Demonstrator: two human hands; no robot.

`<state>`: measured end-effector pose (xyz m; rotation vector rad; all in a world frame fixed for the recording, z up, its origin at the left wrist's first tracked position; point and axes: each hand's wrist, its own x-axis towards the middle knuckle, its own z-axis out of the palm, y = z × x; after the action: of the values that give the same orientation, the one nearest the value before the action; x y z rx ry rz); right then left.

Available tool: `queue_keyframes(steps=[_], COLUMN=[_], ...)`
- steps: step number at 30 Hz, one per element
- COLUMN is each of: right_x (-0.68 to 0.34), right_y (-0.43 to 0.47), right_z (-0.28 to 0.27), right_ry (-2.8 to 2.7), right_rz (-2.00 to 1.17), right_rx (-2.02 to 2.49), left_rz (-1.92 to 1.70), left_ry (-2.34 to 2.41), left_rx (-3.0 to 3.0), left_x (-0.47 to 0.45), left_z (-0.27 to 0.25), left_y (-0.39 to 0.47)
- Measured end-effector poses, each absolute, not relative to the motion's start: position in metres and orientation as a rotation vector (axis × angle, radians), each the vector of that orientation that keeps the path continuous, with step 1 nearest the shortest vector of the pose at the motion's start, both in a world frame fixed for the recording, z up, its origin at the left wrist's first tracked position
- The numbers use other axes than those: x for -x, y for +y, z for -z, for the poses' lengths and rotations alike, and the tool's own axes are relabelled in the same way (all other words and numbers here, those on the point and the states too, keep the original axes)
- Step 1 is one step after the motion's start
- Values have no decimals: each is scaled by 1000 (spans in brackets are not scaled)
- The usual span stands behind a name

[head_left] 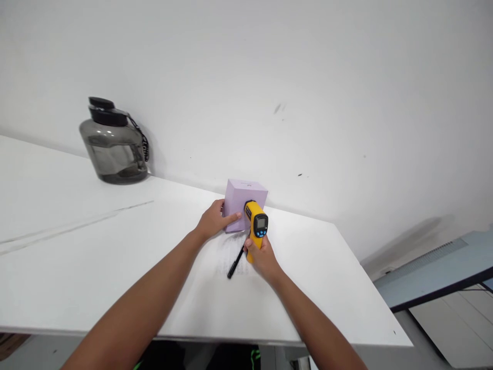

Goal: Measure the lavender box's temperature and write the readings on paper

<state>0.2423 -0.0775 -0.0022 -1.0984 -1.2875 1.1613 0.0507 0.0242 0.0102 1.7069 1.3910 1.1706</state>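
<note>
A lavender box [246,193] stands upright on the white table near the wall. My left hand [214,220] grips its left side, with the thumb across the front face. My right hand [262,257] is closed round the handle of a yellow infrared thermometer [256,216]. Its nose points at the front of the box, very close to it; I cannot tell whether they touch. The small display and blue buttons face me. A black pen [234,265] lies on the table just left of my right hand, its far end hidden by the hand.
A large dark translucent water jug [115,149] with a black lid and strap stands at the back left against the wall [239,92]. The white table [323,288] ends in an edge on the right, beyond which is a grey-blue surface [431,267].
</note>
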Motion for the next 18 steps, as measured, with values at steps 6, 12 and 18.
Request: queue_keyframes(steps=[6, 12, 18], right_x=[-245, -245, -244], right_y=[-76, -75, -76], right_z=[7, 7, 4], right_ry=[-1300, -1304, -1287], right_rz=[-1146, -1162, -1170], right_rx=[1112, 1091, 1089], left_rz=[-1156, -1156, -1156], left_ry=[1407, 1405, 1403], left_rx=[-1727, -1734, -1731], left_x=[-51, -51, -51], left_z=[-11, -11, -12], left_y=[24, 22, 21])
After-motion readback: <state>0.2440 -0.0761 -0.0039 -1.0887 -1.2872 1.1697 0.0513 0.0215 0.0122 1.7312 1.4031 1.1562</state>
